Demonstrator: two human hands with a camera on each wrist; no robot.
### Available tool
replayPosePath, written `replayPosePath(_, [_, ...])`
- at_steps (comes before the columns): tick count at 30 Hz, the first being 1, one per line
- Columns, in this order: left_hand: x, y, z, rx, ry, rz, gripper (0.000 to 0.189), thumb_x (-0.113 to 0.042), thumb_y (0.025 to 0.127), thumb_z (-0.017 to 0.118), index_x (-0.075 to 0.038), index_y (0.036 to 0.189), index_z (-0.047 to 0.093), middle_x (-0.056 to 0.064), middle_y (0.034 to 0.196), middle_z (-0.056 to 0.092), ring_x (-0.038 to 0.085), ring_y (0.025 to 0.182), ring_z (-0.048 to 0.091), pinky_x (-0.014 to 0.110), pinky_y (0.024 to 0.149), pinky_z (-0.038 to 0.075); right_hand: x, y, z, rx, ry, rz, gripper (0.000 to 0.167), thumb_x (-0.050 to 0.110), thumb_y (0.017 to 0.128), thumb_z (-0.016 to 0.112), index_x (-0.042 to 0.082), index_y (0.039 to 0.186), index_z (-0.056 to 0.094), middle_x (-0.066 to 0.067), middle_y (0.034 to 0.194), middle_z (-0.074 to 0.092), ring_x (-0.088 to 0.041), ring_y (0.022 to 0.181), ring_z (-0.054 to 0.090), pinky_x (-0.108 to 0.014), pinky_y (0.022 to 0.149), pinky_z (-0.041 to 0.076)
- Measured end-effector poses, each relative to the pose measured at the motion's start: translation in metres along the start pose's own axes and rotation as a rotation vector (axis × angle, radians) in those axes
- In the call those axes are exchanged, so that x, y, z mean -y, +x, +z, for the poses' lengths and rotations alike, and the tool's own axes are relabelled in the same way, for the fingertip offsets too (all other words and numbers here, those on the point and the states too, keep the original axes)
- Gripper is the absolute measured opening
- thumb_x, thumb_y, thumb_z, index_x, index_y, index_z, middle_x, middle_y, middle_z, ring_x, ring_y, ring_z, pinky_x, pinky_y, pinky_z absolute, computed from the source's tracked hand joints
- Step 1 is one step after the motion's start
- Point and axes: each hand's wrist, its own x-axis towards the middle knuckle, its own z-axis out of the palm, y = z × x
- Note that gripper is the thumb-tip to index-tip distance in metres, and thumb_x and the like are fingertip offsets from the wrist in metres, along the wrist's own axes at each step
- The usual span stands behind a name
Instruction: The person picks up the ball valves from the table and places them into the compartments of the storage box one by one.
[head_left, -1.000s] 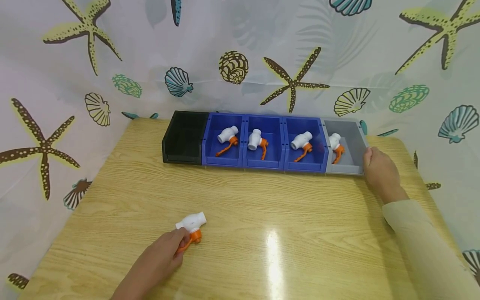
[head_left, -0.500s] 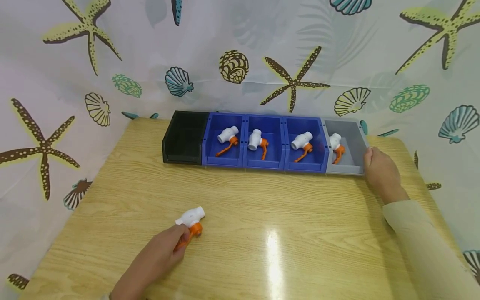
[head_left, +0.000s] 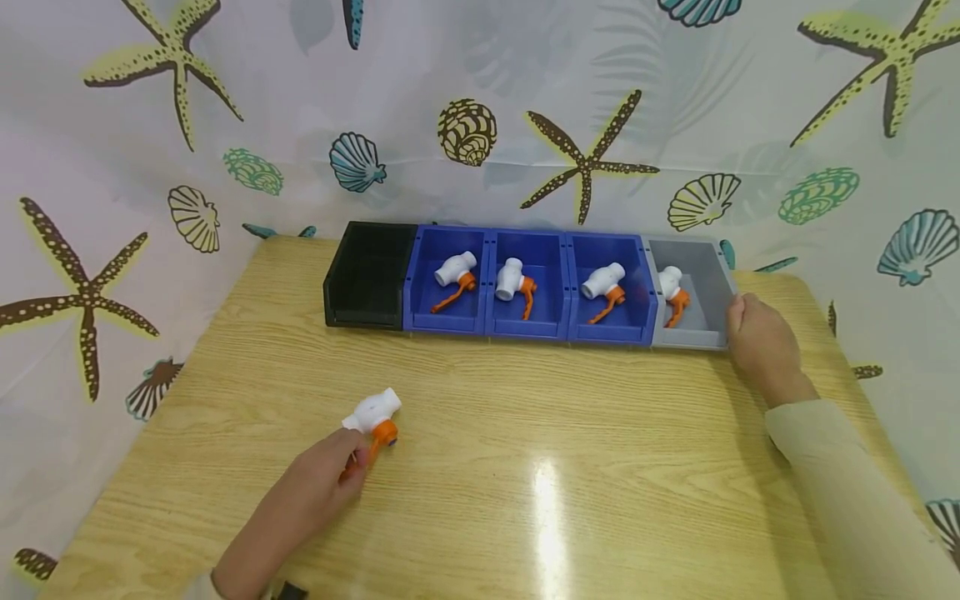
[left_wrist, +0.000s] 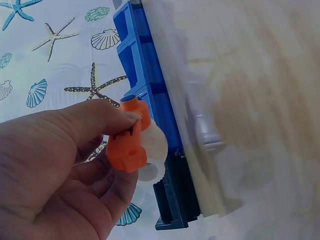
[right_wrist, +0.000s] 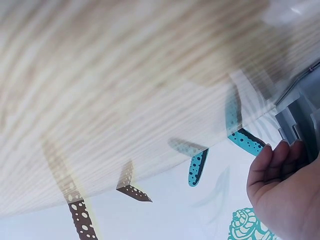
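Observation:
In the head view my left hand (head_left: pixel 322 475) pinches the orange handle of a white ball valve (head_left: pixel 372 411) over the left part of the table. The left wrist view shows thumb and fingers on the valve's orange handle (left_wrist: pixel 126 147), with its white body behind. My right hand (head_left: pixel 763 346) holds the front right corner of the grey bin (head_left: pixel 705 337); its curled fingers (right_wrist: pixel 272 167) show against the bin's side in the right wrist view, where the thumb is hidden. Inside the grey bin lies another ball valve (head_left: pixel 672 292), partly hidden by the bin's left wall.
A black bin (head_left: pixel 367 283) stands at the left end of the row. Between it and the grey bin are three blue bins (head_left: pixel 450 327), each with one valve. The row sits at the back of the wooden table (head_left: pixel 480 433), before a sea-patterned cloth (head_left: pixel 420 75).
My left hand has moved the valve away from me and slightly left, its white body tilting a little more. My right hand stays on the grey bin.

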Motion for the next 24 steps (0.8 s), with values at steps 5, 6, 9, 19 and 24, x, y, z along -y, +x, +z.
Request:
replayPosePath(5, [-0.001, 0.011, -0.011, 0.012, 0.041, -0.049, 0.022, 0.001, 0.079, 0.067, -0.008, 0.095, 0.055, -0.005, 0.080, 0.050, 0.007, 0.066, 0.044, 0.023, 0.058, 0.041, -0.002, 0.000, 0.000, -0.002, 0.005, -0.004, 0.054, 0.032, 0.099, 0.011, -0.008, 0.095, 0.046, -0.029, 0.088, 0.052, -0.045, 0.082, 0.052, -0.055, 0.069, 0.038])
replayPosePath(6, [-0.001, 0.014, -0.013, 0.006, 0.051, -0.041, 0.024, 0.001, 0.079, 0.067, -0.006, 0.098, 0.055, -0.003, 0.083, 0.053, 0.008, 0.069, 0.046, 0.024, 0.060, 0.043, -0.002, 0.000, 0.000, -0.006, 0.007, -0.007, 0.053, 0.032, 0.099, 0.012, -0.008, 0.093, 0.046, -0.029, 0.087, 0.052, -0.045, 0.081, 0.052, -0.055, 0.068, 0.038])
replayPosePath(9, [-0.001, 0.021, -0.020, -0.013, 0.080, -0.009, 0.030, 0.003, 0.078, 0.068, -0.001, 0.105, 0.056, 0.002, 0.092, 0.059, 0.012, 0.074, 0.051, 0.028, 0.064, 0.046, -0.004, 0.000, 0.000, -0.016, 0.013, -0.016, 0.050, 0.031, 0.099, 0.013, -0.005, 0.088, 0.045, -0.028, 0.083, 0.052, -0.045, 0.080, 0.052, -0.054, 0.066, 0.037])
replayPosePath(19, [0.004, 0.044, -0.040, -0.071, 0.153, 0.041, 0.031, 0.005, 0.078, 0.069, 0.003, 0.106, 0.057, 0.011, 0.094, 0.062, 0.021, 0.078, 0.057, 0.034, 0.067, 0.049, -0.001, 0.000, 0.000, -0.018, 0.005, -0.008, 0.050, 0.033, 0.100, 0.013, -0.004, 0.086, 0.045, -0.027, 0.082, 0.051, -0.045, 0.079, 0.052, -0.054, 0.065, 0.037])
replayPosePath(24, [0.011, 0.057, -0.048, -0.072, 0.174, -0.003, 0.029, 0.001, 0.081, 0.068, 0.003, 0.107, 0.056, 0.013, 0.096, 0.061, 0.022, 0.077, 0.054, 0.035, 0.067, 0.048, 0.001, 0.000, -0.002, -0.012, 0.007, -0.008, 0.051, 0.032, 0.099, 0.012, -0.005, 0.088, 0.045, -0.029, 0.084, 0.052, -0.047, 0.081, 0.052, -0.055, 0.065, 0.037])
